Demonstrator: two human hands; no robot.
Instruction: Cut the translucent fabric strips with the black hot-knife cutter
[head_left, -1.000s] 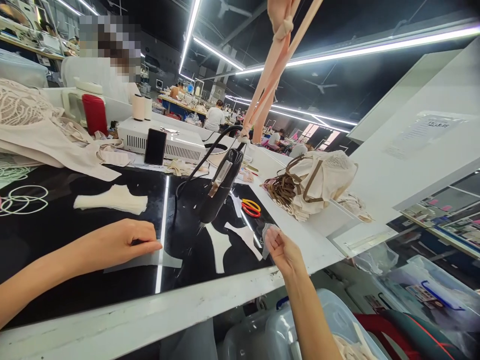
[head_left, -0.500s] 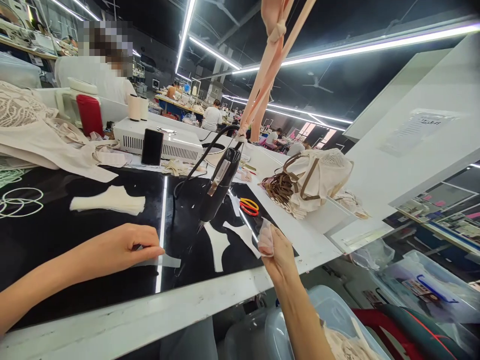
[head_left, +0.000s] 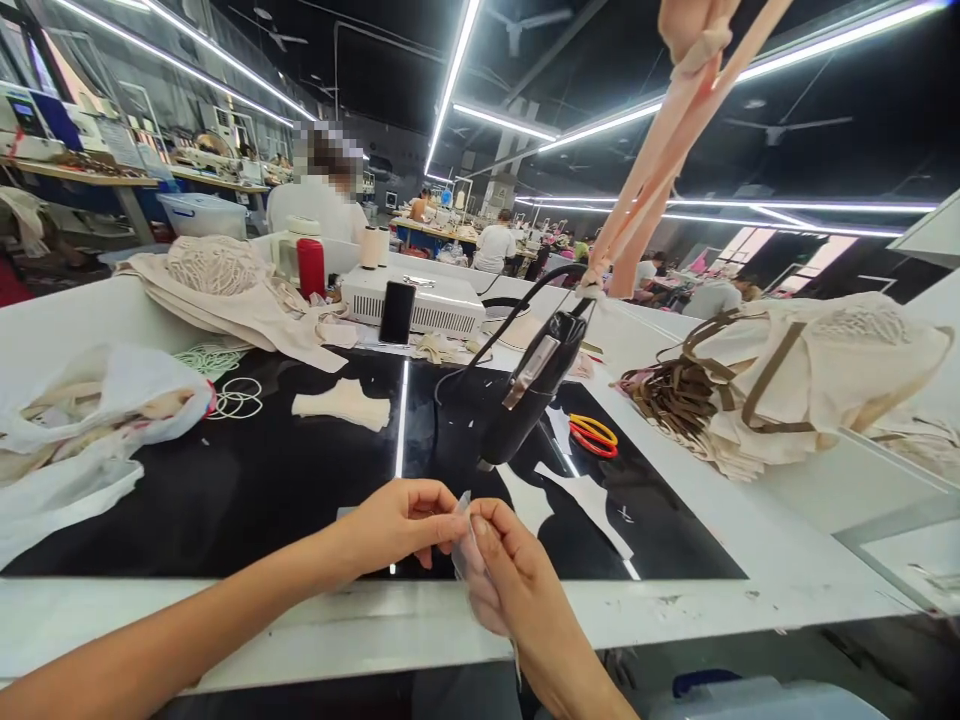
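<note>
Above the front edge of the black mat (head_left: 225, 500), both my hands meet at a thin piece of sheer fabric (head_left: 474, 580). My left hand (head_left: 409, 520) pinches its upper edge between thumb and fingertips. In my right hand (head_left: 521, 575) the same fabric is gripped, hanging down past the fingers. Just beyond my hands a black handheld tool (head_left: 536, 385) with a cord hangs from knotted pink fabric strips (head_left: 645, 170). White cut pieces lie near its tip, one under it (head_left: 529, 500) and another to the right (head_left: 592, 500).
Scissors with orange and red handles (head_left: 594, 436) lie right of the tool. A stack of cream pieces (head_left: 341, 403) sits left. Beyond stand a phone (head_left: 397, 312) and a white vented box (head_left: 450, 305). A plastic bag (head_left: 97, 410) is far left, garments (head_left: 817, 370) right.
My left hand has left the mat and moved right; my right hand has moved inward with the sheer fabric, so both now hold it together. The camera view has turned left and levelled.
</note>
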